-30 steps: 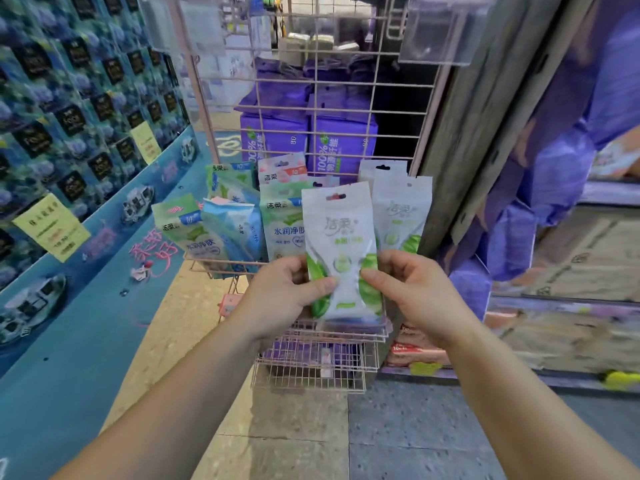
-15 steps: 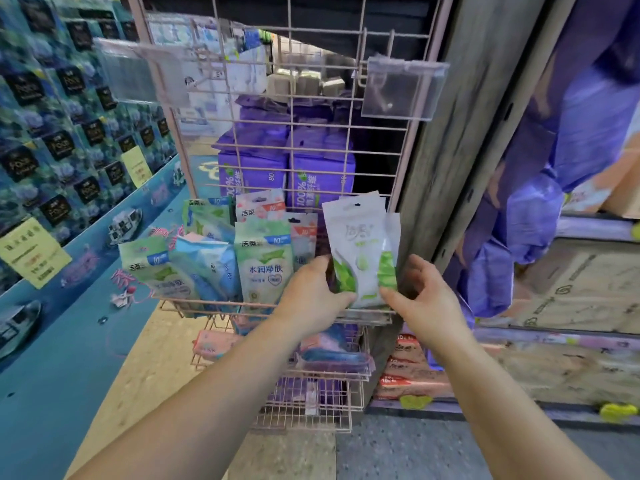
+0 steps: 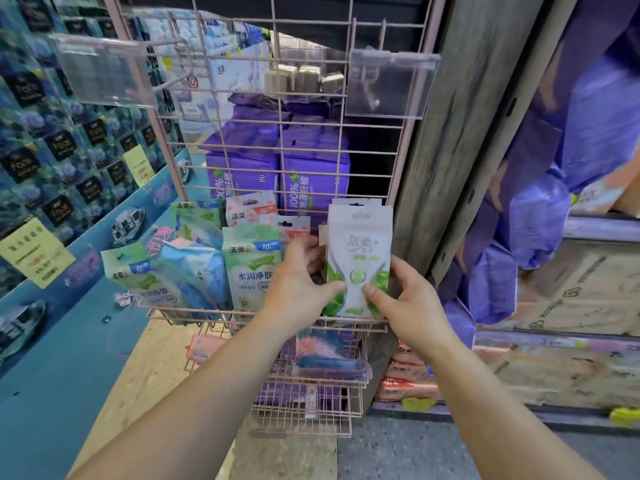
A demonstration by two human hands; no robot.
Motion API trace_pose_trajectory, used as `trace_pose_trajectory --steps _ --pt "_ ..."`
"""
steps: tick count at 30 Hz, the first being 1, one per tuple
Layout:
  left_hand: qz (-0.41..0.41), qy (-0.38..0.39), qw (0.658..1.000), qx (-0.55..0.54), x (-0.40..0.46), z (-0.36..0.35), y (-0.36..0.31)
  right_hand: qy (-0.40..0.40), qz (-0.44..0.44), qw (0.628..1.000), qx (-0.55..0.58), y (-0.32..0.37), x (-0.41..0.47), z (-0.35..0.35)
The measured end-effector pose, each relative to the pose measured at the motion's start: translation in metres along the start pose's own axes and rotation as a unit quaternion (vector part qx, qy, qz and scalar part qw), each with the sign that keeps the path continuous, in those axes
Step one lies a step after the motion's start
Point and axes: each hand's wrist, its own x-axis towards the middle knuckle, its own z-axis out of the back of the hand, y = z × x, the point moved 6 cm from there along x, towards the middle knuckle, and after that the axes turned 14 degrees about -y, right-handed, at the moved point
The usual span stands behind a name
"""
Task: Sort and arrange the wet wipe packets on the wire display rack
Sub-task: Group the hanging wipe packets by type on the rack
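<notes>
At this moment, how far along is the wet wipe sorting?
Done: green packets stand upright in the top basket. In hand: both hands, left hand and right hand, hold the white packet at the basket's right end. Left: leaning blue packets and loose ones in the lower basket.

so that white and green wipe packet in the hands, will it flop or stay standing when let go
The white and green packet looks like a thin, soft pouch, so probably light and somewhat floppy. The left hand and right hand pinch it upright at the basket's front rail; it may lean without the packets behind. Its glossy film could be slippery.
</notes>
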Motion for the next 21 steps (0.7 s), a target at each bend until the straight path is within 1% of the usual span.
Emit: trace_pose_trajectory --steps 1,3,5,7,9,11,14,16,18,20,21 --pt "0.027 0.012 1.000 0.011 0.002 -0.002 0.001 -0.004 0.002 1.000 -0.010 0.001 0.001 0.001" --pt "0.070 0.071 0.994 0.041 0.006 -0.011 0.005 -0.006 0.006 0.998 -0.062 0.003 0.003 0.003" --pt "0.111 0.138 0.984 0.022 0.008 -0.023 0.008 0.019 -0.028 0.995 -0.089 0.001 0.004 0.000" --pt "0.135 0.162 0.977 -0.018 0.012 -0.031 0.011 0.026 -0.048 0.994 -0.092 0.000 0.005 -0.006" --pt "0.136 0.161 0.976 -0.051 0.015 -0.034 0.013 0.024 -0.034 0.993 -0.109 -0.008 0.008 -0.013" --pt "0.128 0.156 0.977 -0.069 0.018 -0.033 0.020 0.030 -0.004 0.995 -0.098 -0.004 0.007 -0.018" --pt "0.084 0.112 0.989 -0.047 0.020 -0.022 0.025 0.019 0.031 0.998 -0.055 0.007 0.006 -0.017" --pt "0.050 0.091 0.994 -0.022 0.021 -0.018 0.020 0.012 0.036 0.998 -0.048 0.009 0.005 -0.015" --pt "0.032 0.116 0.993 0.004 0.020 -0.023 0.015 0.002 0.026 0.999 -0.047 0.005 0.004 -0.016" --pt "0.017 0.170 0.985 0.040 0.017 -0.030 0.014 -0.010 0.002 0.999 -0.048 -0.002 0.002 -0.016" --pt "0.028 0.181 0.982 0.051 0.016 -0.031 0.016 -0.012 -0.010 0.999 -0.044 -0.007 0.001 -0.016"
